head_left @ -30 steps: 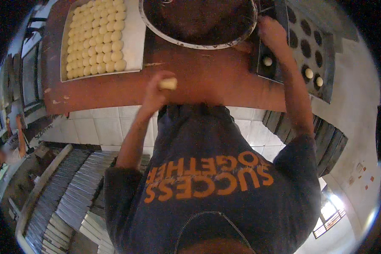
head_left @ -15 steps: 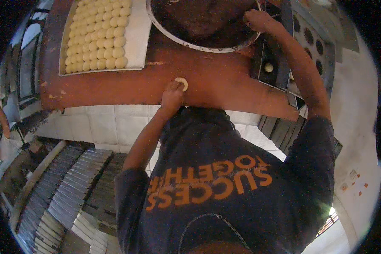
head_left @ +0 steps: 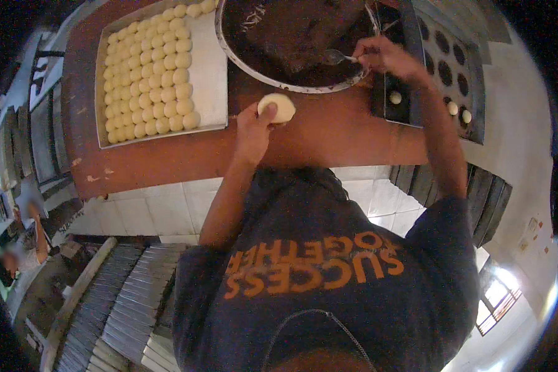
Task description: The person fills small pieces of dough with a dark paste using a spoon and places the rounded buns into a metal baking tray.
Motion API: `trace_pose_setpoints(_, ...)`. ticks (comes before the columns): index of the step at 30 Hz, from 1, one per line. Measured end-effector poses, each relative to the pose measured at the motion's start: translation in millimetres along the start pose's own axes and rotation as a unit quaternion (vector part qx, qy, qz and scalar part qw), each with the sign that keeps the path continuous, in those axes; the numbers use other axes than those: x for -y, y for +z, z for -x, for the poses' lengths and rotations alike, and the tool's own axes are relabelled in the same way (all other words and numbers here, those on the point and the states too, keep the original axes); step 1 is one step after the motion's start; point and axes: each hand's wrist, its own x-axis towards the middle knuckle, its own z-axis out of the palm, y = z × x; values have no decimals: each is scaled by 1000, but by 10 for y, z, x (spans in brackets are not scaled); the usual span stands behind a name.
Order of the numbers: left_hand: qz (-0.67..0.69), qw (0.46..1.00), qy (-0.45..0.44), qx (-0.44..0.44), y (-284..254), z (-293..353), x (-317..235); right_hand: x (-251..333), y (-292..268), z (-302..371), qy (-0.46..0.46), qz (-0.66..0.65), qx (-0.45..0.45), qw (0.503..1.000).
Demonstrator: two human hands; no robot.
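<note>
My left hand holds a flattened round of pale dough above the table, the thumb pressed on its face. Over the right rim of a big round pan, my right hand grips a spoon, whose bowl points left over the dark brown filling. The fingers hide most of the spoon's handle. To the left, a rectangular tray carries rows of pale dough balls, with a bare strip along its right side.
Right of the pan stand a dark tin with one dough ball and a moulded tray with round hollows, two dough balls near its front. The reddish table ends just before my body. Another person is at far left.
My left hand has lifted the dough round off the table, and more of its face shows. My right hand has moved nearer along the pan, and a spoon now shows in it.
</note>
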Motion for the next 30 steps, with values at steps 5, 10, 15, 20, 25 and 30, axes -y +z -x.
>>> trace_pose_setpoints(5,272,960,-22,57,426,-268,-415,257,958,341,-130,7,-361,923)
trace_pose_setpoints(10,311,947,-51,62,735,-332,-624,315,1161,283,-195,95,-516,828)
trace_pose_setpoints(15,375,926,-22,-45,645,-425,-562,251,1277,230,-185,76,-436,877)
trace_pose_setpoints(20,374,914,120,-100,90,-421,-716,262,1250,98,-147,167,-403,888)
trace_pose_setpoints(25,297,938,165,-70,178,-47,-847,178,1447,-122,-166,250,-355,885)
trace_pose_setpoints(30,311,941,123,40,308,68,-649,617,1383,-62,-66,-431,-231,870)
